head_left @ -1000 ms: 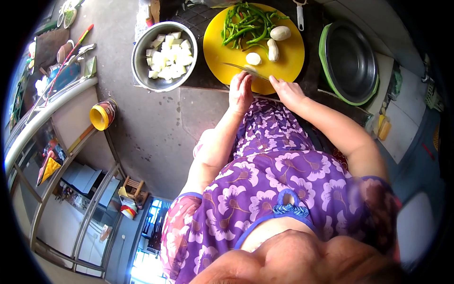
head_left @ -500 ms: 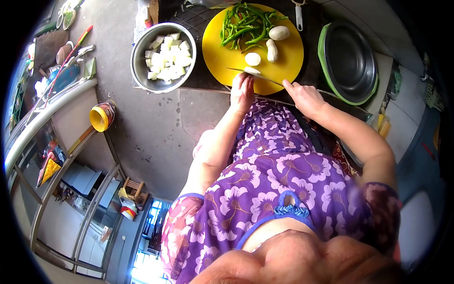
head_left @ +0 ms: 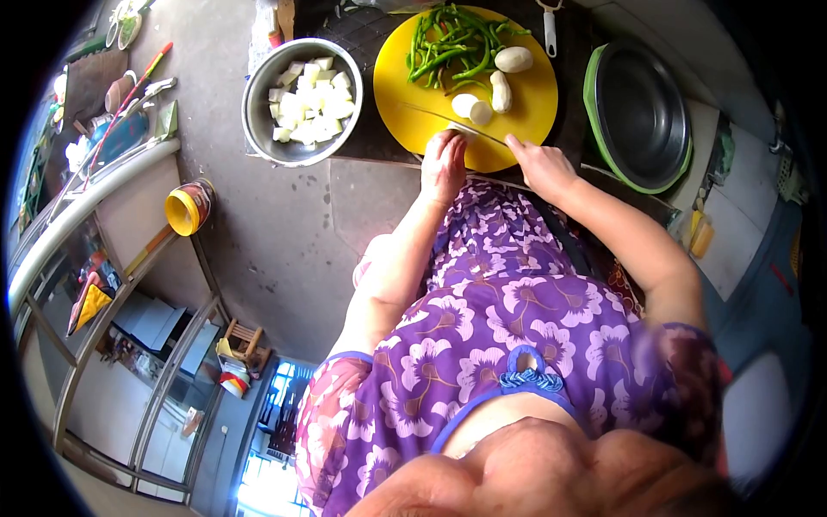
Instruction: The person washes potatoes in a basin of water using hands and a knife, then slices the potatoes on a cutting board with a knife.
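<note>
My right hand (head_left: 544, 171) is closed round the handle of a knife (head_left: 482, 135), whose thin blade points left across the yellow round cutting board (head_left: 396, 69). Just under the blade, at the board's near edge, my left hand (head_left: 444, 168) has its fingers bent together on a white peeled piece (head_left: 461, 128), mostly hidden by the fingers. Beyond the knife lie a cut white piece (head_left: 465, 105) and another beside it (head_left: 481, 113). Two whole peeled white vegetables, perhaps potatoes, one rounded (head_left: 513, 59) and one longer (head_left: 500, 91), rest farther right. Green peppers (head_left: 448, 47) are heaped at the back.
A metal bowl (head_left: 250, 108) of white cubes stands left of the board. On the right is a dark oval basin (head_left: 642, 112) inside a green one (head_left: 594, 129). A white-handled peeler (head_left: 550, 34) lies behind the board. A yellow bucket (head_left: 183, 212) stands far left.
The knife has come down slightly toward me, with its blade turned a little. A cut white piece now lies beside the other one beyond the blade. The left hand stays at the board's edge.
</note>
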`<state>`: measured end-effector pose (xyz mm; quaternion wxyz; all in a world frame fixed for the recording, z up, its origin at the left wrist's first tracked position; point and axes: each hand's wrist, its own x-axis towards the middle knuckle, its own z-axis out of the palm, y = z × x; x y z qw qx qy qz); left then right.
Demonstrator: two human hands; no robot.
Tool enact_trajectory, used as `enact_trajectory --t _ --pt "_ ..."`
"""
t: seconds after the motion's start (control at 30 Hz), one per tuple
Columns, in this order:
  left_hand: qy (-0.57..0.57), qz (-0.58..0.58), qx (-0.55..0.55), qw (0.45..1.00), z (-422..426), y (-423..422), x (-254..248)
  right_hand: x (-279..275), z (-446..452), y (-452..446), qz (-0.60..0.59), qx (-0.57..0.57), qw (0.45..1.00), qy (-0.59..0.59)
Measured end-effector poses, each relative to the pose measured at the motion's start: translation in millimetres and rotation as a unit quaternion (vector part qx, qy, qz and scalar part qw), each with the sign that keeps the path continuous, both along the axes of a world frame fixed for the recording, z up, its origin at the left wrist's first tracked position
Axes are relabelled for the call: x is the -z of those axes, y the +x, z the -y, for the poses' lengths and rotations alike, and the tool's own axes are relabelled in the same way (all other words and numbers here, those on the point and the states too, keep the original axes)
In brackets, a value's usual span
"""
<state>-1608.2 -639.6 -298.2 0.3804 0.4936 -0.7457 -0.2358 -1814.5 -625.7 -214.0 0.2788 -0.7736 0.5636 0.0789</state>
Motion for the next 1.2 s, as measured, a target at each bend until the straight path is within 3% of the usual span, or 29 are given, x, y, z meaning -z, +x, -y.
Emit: enact_trajectory --t 0.1,0.23,0.37,0.57,0.87,1.2 --pt "-0.002 0.004 -0.002 1.0 -1 1 0 -29 -4 -7 -0.015 -0.009 0.999 0.043" --pt "0.0 -0.006 -0.016 1.0 -3 0 3 -28 -1 -5 -0.021 -0.026 0.997 0.066" --pt "0.006 -0.002 -0.01 1.0 0 2 1 5 5 13 0.013 -0.027 0.999 -0.021" --pt "-0.003 -0.004 -0.007 1.0 -1 -2 1 33 9 14 0.007 0.007 1.0 -0.002" --pt "-0.003 -0.007 -0.01 1.0 -5 2 5 -33 -4 -4 -0.016 -0.033 0.999 0.03" --pt "0.011 -0.007 -0.011 1.0 -4 -1 3 27 12 23 -0.012 -0.005 1.0 0.023"
